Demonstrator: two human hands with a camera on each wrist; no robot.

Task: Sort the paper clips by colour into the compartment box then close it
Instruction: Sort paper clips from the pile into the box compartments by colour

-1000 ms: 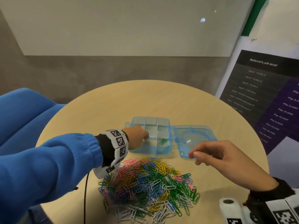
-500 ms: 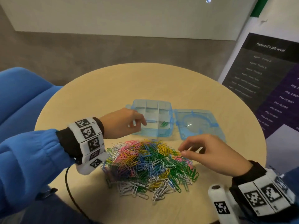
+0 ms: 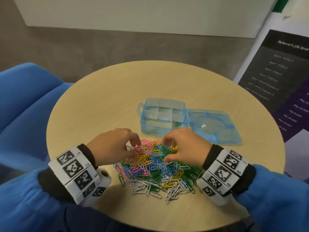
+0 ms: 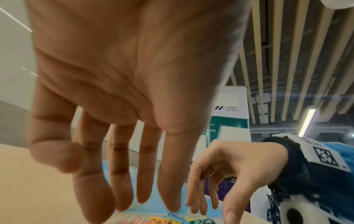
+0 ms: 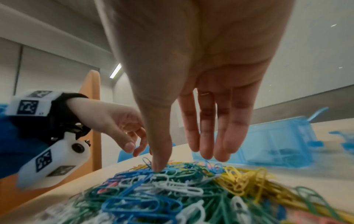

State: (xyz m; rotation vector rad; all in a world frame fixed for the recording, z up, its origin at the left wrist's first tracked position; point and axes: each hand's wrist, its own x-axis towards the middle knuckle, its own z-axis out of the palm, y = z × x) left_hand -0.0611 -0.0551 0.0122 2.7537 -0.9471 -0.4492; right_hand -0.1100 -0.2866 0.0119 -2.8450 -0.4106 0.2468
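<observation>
Both my hands, left hand and right hand, hover loose-fingered, gripping nothing, over the paper clip pile to pick colours for the compartment box.

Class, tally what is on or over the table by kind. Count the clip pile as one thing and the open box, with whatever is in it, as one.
Box: 1
Clip pile: 1
Hands: 2, the left hand and the right hand, both over the pile
Total: 4

clip pile before box; lid right.
</observation>
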